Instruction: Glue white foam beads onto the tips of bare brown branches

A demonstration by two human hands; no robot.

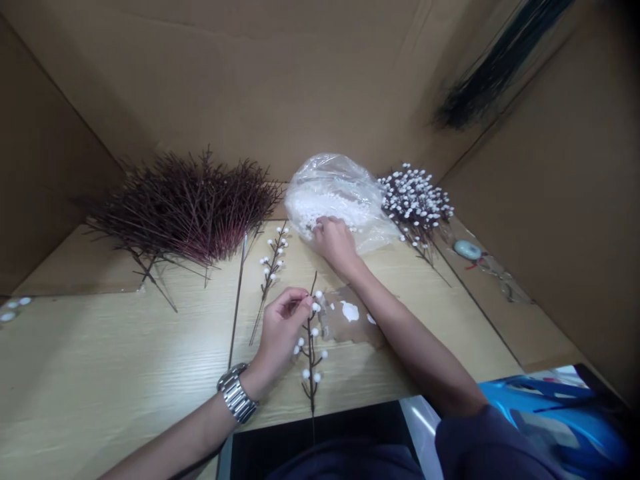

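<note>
Pinched in my left hand (284,320) is a brown artificial twig (311,353) with several white berries on its side shoots. The twig points toward me, its lower end past the table's front edge. My right hand (336,243) reaches to the mouth of a clear plastic bag (327,170) full of small white berries (330,207). Its fingers are bent among the berries; whether they grip one is hidden. Between my arms lies a piece of brown cardboard (345,330) with white glue (350,311) on it. Another berried twig (273,267) rests left of the bag.
A large heap of bare brown twigs (190,207) lies at the back left. Right of the bag sits a bunch of white-berried twigs (415,200). A pale oval object (467,250) is near the right wall. Cardboard walls (275,87) enclose the table (150,360). Loose white balls (13,307) lie far left.
</note>
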